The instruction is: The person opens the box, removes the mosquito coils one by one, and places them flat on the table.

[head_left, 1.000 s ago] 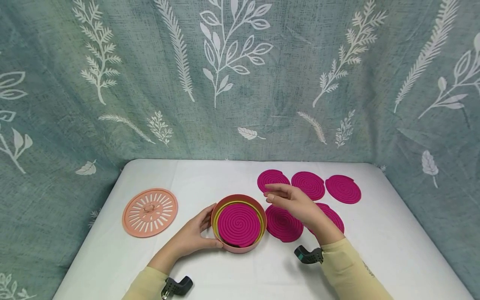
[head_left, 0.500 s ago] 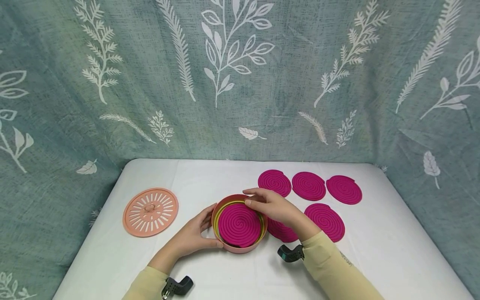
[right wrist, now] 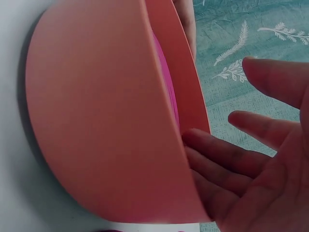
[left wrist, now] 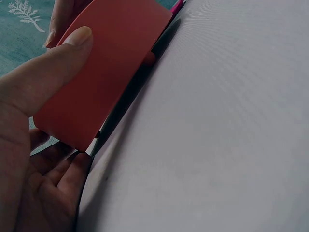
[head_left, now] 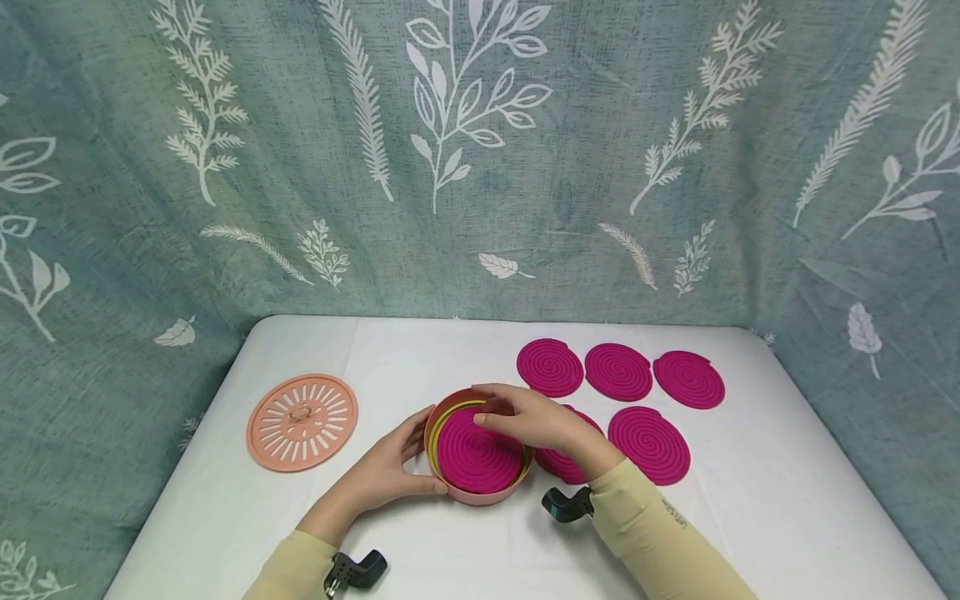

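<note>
The left hand point(head_left: 393, 471) grips a coral round container point(head_left: 480, 500); the right hand point(head_left: 536, 417), loosely spread (and empty), dips inside over a magenta spiral coaster point(head_left: 476, 462). Five more coasters point(head_left: 648, 446) lie right, a slotted lid point(head_left: 303, 432) left.

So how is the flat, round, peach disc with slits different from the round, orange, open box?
The flat, round, peach disc has slits, while the round, orange, open box has a solid side wall.
The disc is flat; the box is deeper and holds a bright pink spiral mat.
The disc lies untouched on the white table, while the left hand grips the box.
Both are round and orangey.
</note>
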`<move>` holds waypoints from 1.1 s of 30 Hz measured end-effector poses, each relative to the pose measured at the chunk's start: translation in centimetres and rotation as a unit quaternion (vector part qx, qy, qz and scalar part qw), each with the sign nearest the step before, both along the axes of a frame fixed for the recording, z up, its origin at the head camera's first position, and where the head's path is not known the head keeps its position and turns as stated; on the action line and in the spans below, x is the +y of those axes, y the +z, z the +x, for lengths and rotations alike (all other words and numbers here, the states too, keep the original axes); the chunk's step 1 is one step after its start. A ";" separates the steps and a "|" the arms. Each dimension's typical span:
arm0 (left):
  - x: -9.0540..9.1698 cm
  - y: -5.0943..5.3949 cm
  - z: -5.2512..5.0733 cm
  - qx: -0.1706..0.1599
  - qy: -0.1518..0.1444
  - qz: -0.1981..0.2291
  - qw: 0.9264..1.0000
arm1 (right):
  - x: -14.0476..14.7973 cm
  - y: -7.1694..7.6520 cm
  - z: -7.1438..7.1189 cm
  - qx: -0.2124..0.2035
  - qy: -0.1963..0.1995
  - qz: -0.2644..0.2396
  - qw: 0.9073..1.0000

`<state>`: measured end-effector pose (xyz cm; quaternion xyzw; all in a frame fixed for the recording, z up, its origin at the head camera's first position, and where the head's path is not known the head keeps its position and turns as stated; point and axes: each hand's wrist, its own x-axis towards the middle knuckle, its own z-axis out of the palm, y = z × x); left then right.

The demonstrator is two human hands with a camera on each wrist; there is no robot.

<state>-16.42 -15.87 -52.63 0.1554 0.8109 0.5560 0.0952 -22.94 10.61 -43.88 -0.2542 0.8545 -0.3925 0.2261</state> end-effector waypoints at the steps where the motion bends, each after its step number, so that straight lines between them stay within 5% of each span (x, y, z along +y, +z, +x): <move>1: 0.0 0.0 0.0 0.000 0.000 -0.001 1.000 | 0.0 0.0 0.0 -0.001 -0.002 0.000 1.000; 18: 0.1 0.0 0.0 0.006 0.002 -0.003 1.000 | 0.2 -0.3 -0.1 0.005 -0.030 -0.045 0.999; 33: 0.2 0.3 -0.1 0.000 0.007 -0.002 1.000 | 0.4 -0.6 -0.5 -0.055 -0.076 -0.132 0.987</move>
